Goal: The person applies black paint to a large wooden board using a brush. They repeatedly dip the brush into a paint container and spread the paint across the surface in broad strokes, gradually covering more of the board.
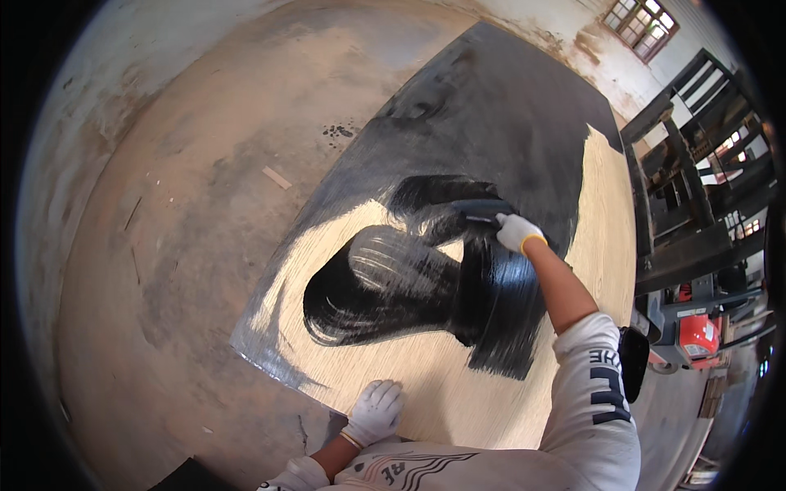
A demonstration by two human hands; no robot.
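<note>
A large pale wood-grain board (409,368) lies in front of me, much of it coated with wet black paint (393,282) in broad curved strokes. My right hand (519,232), in a white glove with a yellow cuff, is closed round the handle of a wide dark paintbrush (479,209). The brush head lies on the painted surface near the board's middle, and its bristles are hard to make out against the black. My gloved left hand (376,412) rests on the bare wood at the near edge, fingers laid flat and holding nothing.
A stained concrete floor (205,204) stretches to the left, with a small wood offcut (277,177) and dark paint spots (337,131) on it. Dark metal frames (696,180) stand close to the board's right side, near a red machine (698,335). A barred window (641,27) is at the back.
</note>
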